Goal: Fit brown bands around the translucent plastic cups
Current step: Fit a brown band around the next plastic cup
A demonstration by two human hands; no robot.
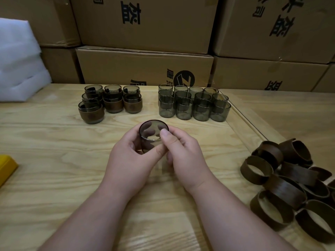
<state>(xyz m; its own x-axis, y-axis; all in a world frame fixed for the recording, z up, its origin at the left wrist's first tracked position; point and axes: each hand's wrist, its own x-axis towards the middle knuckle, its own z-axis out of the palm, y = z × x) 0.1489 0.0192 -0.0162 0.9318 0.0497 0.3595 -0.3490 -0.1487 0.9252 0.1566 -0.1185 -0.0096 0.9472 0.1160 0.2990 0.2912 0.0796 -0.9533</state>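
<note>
Both hands hold one translucent smoky cup (pixel 153 132) above the middle of the wooden table (pixel 54 151), its bottom turned away from me. My left hand (pixel 129 158) grips its left side and my right hand (pixel 183 153) grips the right, thumb on the wall. I cannot tell whether a band is on this cup. Several bare cups (pixel 194 104) stand in rows at the back right. Several cups wearing brown bands (pixel 110 102) are stacked at the back left. A heap of loose brown bands (pixel 290 183) lies at the right.
Stacked cardboard boxes (pixel 145 66) wall off the back edge of the table. White foam sheets (pixel 20 66) are piled at the back left. A yellow object (pixel 6 167) lies at the left edge. A clear tray edge (pixel 241 124) runs beside the bare cups.
</note>
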